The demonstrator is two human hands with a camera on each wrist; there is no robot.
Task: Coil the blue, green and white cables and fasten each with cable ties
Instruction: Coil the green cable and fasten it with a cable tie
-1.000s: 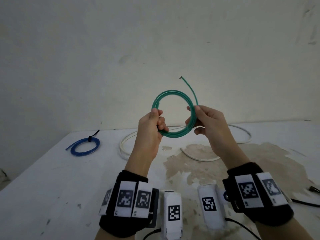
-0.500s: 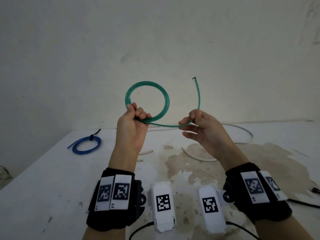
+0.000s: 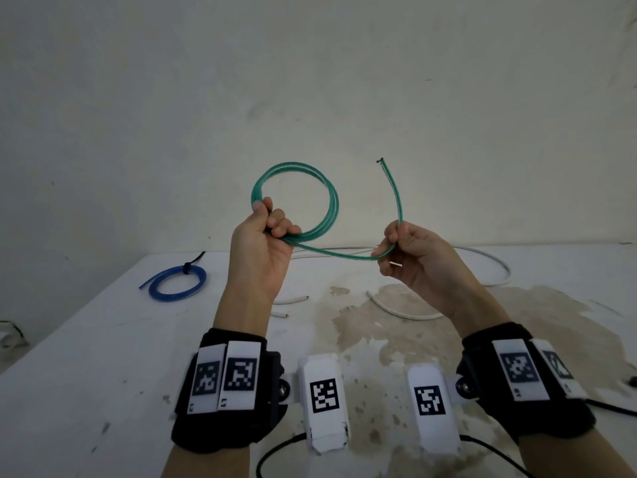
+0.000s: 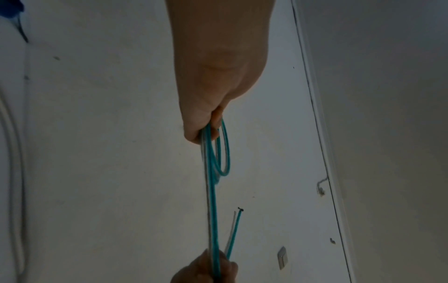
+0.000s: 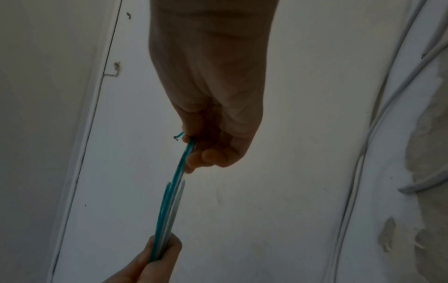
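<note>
Both hands are raised above the white table (image 3: 103,339). My left hand (image 3: 267,225) grips the green cable (image 3: 331,205) where its round coil closes; the coil stands upright above the fist. One strand runs right to my right hand (image 3: 396,243), which pinches it, and the free end curves up from that hand. The left wrist view shows the green cable (image 4: 213,201) stretched from the left hand (image 4: 208,126) down to the other hand. In the right wrist view the right hand (image 5: 201,151) pinches the green cable (image 5: 169,201). The blue cable (image 3: 177,282) lies coiled and tied at the table's left. The white cable (image 3: 489,263) lies loose behind.
The wall (image 3: 310,81) stands right behind the table's far edge. A brown stain (image 3: 396,326) covers the table's middle and right. Black leads (image 3: 613,405) trail off the wrist units near the front edge.
The hands have drawn apart. The left hand carried the coil leftward while the right hand slid along the strand, so the tail has come out of the coil and stretches between them.
</note>
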